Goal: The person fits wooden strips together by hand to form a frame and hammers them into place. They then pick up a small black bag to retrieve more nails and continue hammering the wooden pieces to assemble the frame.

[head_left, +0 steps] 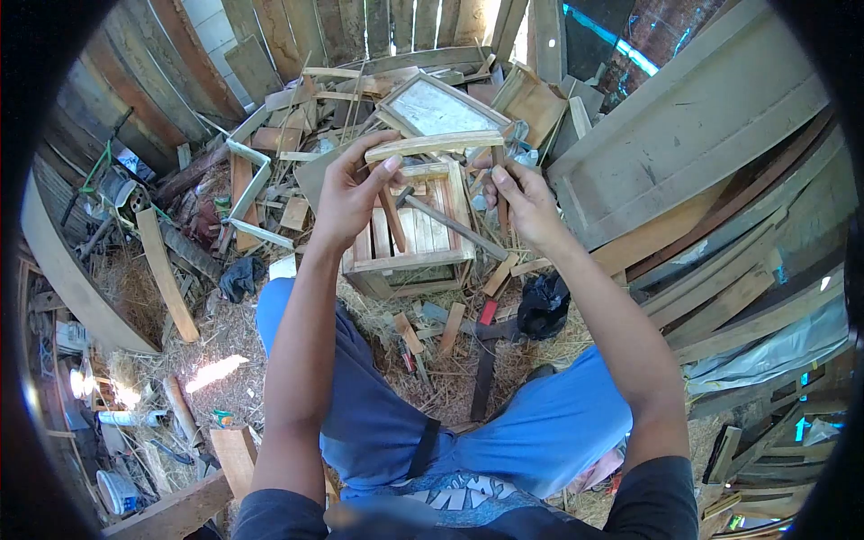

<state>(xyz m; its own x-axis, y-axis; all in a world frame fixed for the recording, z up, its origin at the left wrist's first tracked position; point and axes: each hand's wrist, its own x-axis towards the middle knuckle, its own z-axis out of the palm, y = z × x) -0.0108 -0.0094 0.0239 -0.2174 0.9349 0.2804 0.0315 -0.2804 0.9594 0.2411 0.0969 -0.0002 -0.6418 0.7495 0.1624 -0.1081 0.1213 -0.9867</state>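
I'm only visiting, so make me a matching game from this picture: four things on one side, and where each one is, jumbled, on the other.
Things:
1. wooden strip
2. wooden crate
3. black bag
4. framed panel

Places:
a. on the straw beside the right leg
b. gripped in the left hand
c. among the scrap wood beyond the crate
d. on the ground in front of the knees

Pairs: 1-b, 2-d, 3-a, 4-c
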